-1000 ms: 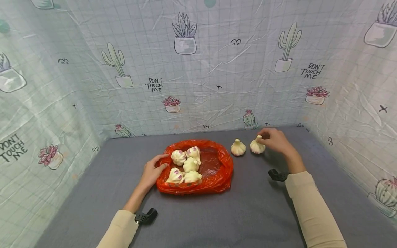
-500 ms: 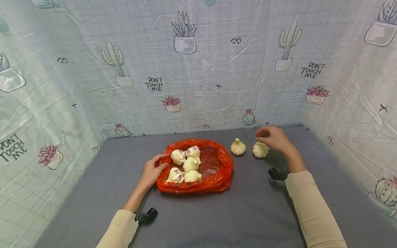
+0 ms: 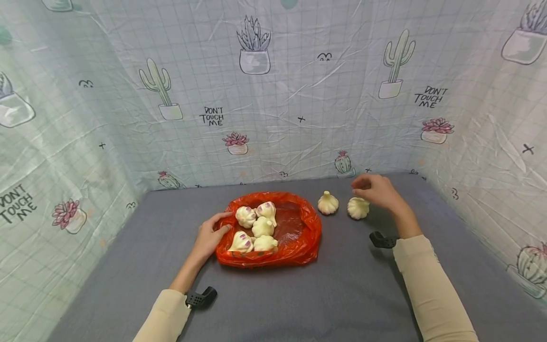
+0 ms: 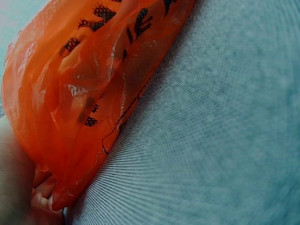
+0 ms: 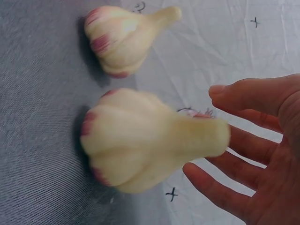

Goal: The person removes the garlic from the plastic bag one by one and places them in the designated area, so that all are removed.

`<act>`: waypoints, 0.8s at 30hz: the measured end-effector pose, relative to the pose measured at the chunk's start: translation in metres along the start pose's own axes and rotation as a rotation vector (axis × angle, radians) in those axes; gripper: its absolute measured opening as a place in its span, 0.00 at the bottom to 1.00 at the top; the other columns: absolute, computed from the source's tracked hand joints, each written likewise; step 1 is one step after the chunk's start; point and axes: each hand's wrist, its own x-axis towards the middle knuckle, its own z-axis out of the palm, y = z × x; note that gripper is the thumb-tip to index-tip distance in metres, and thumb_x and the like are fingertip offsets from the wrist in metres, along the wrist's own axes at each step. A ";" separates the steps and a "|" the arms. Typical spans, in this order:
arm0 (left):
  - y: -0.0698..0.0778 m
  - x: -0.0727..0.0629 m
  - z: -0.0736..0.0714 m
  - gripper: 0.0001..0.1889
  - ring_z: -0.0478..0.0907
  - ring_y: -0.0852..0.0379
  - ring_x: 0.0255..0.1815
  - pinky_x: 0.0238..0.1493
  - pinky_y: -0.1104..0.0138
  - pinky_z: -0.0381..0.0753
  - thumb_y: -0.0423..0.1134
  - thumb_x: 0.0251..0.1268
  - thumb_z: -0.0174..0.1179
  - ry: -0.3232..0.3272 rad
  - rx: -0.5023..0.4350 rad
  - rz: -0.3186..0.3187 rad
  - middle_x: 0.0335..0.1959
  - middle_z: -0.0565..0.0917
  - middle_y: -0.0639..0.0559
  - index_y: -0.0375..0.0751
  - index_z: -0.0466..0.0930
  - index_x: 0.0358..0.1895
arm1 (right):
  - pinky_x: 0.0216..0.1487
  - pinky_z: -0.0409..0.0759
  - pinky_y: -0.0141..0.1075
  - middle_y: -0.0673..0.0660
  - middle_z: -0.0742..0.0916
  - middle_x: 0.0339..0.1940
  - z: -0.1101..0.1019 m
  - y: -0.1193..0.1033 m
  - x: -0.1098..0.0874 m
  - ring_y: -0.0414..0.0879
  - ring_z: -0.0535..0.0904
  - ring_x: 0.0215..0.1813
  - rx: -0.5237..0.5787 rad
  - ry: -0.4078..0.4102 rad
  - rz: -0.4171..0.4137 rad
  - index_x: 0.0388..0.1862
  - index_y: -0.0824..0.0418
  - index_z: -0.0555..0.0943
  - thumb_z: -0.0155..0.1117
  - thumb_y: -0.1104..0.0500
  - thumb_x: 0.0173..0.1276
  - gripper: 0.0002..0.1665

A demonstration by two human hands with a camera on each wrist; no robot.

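My left hand grips the left rim of a red plastic bag with a wide-open mouth. Several garlic bulbs lie inside, mostly toward its left half. In the left wrist view the thin bag wall with black print fills the upper left, partly hiding my fingers. Over to the right, my right hand hovers just behind a garlic bulb. Its fingers are spread around the stem end without closing on it, and the right wrist view shows that same bulb with purple streaks at its base.
Another garlic bulb stands upright between the bag and my right hand. Grey cloth covers the table. A cactus-printed curtain hangs along the back and both sides.
My right hand has let go of the right-hand bulb's stem and risen slightly. That bulb has shifted a little toward me and tipped. The left hand and bag stay put.
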 end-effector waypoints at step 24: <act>-0.004 0.002 0.000 0.21 0.72 0.42 0.74 0.73 0.47 0.70 0.37 0.70 0.63 0.010 0.014 -0.001 0.70 0.79 0.42 0.50 0.83 0.65 | 0.59 0.84 0.56 0.62 0.88 0.55 -0.003 -0.078 -0.012 0.58 0.84 0.59 0.067 0.041 -0.198 0.57 0.61 0.84 0.63 0.56 0.77 0.15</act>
